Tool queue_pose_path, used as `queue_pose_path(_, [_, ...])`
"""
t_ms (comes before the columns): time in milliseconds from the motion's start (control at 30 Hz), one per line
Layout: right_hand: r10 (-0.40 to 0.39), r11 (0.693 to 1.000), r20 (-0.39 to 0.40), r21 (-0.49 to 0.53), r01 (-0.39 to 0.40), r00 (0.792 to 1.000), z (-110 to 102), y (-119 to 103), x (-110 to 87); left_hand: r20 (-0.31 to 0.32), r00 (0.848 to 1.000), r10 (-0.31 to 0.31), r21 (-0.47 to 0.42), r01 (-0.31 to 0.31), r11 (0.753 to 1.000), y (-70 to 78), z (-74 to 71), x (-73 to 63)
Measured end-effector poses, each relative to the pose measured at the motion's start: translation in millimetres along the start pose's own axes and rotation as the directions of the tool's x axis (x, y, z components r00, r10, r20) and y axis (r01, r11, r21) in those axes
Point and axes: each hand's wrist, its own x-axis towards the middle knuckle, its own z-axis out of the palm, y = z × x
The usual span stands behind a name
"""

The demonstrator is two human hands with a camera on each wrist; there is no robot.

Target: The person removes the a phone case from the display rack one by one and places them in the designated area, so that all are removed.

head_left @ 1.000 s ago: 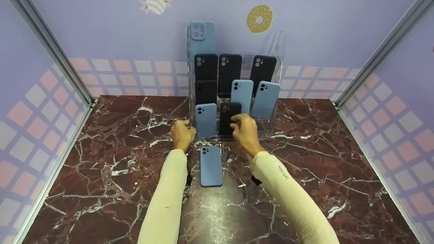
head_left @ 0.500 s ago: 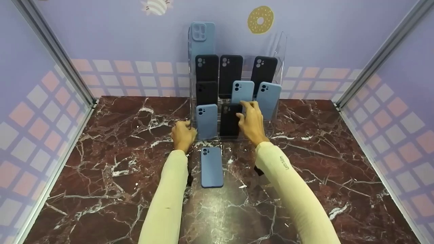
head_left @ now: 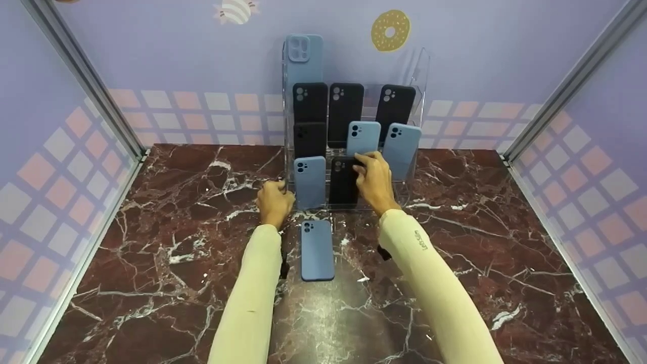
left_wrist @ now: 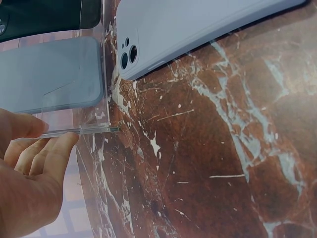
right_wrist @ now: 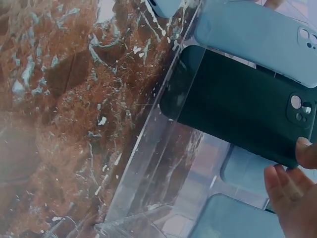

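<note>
The black phone case [head_left: 342, 189] is pinched near its upper right corner by the thumb and fingers of the right hand [head_left: 375, 182], its lower end seated behind the front lip of the clear stand [left_wrist: 94, 130]. The stand's left side wall is gripped by the left hand [head_left: 275, 203]. Between that hand and the black case, a blue case [head_left: 310, 188] is propped upright. Another blue case [head_left: 317, 251] is laid flat on the table [head_left: 167, 283], between the forearms.
</note>
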Motion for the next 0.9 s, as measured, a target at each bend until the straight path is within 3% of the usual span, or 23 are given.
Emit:
queue_pose_path(200, [-0.032, 0.994, -0.09, 0.104, 0.041, 0.995, 4, 9, -1.4, 0.005, 1.0, -0.009, -0.003, 0.009, 1.0, -0.1, -0.3, -0.2])
queue_pose_path(400, [-0.131, 0.967, -0.166, 0.194, 0.163, 0.977, 4, 20, 0.5, 0.003, 1.0, -0.003, 0.002, 0.003, 1.0, 0.3, -0.1, 0.4])
queue_pose_path(667, [-0.211, 0.944, -0.219, 0.208, 0.256, 0.953, -4, 22, 3.5, -0.004, 1.0, 0.015, -0.006, -0.015, 1.0, -0.3, -0.7, 0.2])
queue_pose_path(900, [-0.25, 0.926, -0.274, 0.213, 0.313, 0.929, -23, 13, 12.1, 0.005, 1.0, 0.018, 0.016, -0.018, 1.0, -0.3, 0.2, 1.3])
